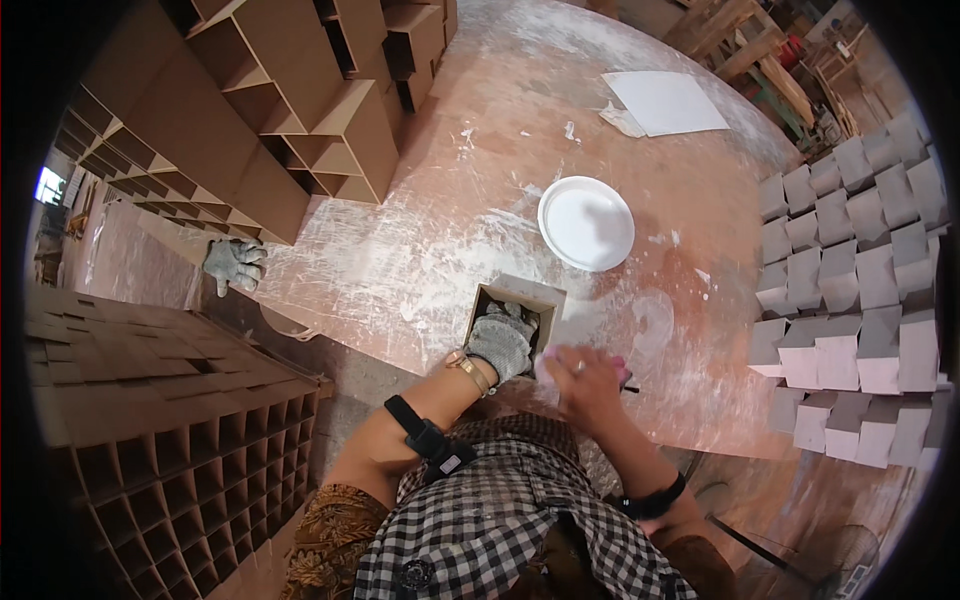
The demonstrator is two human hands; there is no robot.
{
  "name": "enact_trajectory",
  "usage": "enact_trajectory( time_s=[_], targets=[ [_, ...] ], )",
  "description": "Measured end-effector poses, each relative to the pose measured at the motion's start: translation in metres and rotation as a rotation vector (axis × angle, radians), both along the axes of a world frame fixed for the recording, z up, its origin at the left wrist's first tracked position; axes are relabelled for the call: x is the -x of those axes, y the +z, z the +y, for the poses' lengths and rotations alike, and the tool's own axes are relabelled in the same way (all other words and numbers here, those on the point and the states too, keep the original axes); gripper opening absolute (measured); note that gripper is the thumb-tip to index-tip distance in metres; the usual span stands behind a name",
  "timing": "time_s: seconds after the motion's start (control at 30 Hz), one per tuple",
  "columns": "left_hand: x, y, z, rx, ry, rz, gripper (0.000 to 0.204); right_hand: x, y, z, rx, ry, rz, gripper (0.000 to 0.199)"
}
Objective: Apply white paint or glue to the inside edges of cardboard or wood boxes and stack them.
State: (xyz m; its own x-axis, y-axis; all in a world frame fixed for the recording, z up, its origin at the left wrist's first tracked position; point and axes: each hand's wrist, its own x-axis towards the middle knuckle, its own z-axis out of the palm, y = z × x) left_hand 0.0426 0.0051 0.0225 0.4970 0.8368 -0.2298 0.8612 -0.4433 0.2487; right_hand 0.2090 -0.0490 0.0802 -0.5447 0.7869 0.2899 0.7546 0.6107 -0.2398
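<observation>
beyond the box point(551, 298), a round white dish point(586, 224)

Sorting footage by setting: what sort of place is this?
Probably a box-making workshop: stacked brown compartmented boxes at upper left, rows of pale boxlike pieces at right, and a broad worktable smeared with white residue.

Grey-gloved left fingers point(514, 313) hide much of the inside of the square brown cardboard box point(546, 295) around them; bare right fingers point(577, 364) blur, partly covering an indistinct pink object point(547, 371).
</observation>
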Motion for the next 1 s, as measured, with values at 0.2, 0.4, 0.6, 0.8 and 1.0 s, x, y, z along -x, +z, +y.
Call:
enact_trajectory(
  time_s=[0.2,0.4,0.6,0.8,1.0],
  targets=[
    [0.0,0.005,0.003,0.058,-0.001,-0.021,0.048,0.007,-0.002,0.058,-0.061,-0.145,-0.057,0.037],
    [0.001,0.003,0.002,0.038,0.002,0.005,0.054,0.014,0.002,-0.037,0.062,-0.006,0.013,0.034],
    [0.001,0.001,0.004,0.079,-0.018,-0.001,0.056,0.012,0.006,0.044,-0.029,-0.248,0.226,0.03],
    [0.002,-0.009,0.003,0.077,0.012,-0.039,0.059,0.015,-0.016,0.02,-0.005,-0.155,-0.006,0.033],
    [0.004,0.018,0.005,0.195,0.006,-0.025,0.068,0.001,0.004,-0.043,0.314,-0.003,0.296,0.033]
  ],
)
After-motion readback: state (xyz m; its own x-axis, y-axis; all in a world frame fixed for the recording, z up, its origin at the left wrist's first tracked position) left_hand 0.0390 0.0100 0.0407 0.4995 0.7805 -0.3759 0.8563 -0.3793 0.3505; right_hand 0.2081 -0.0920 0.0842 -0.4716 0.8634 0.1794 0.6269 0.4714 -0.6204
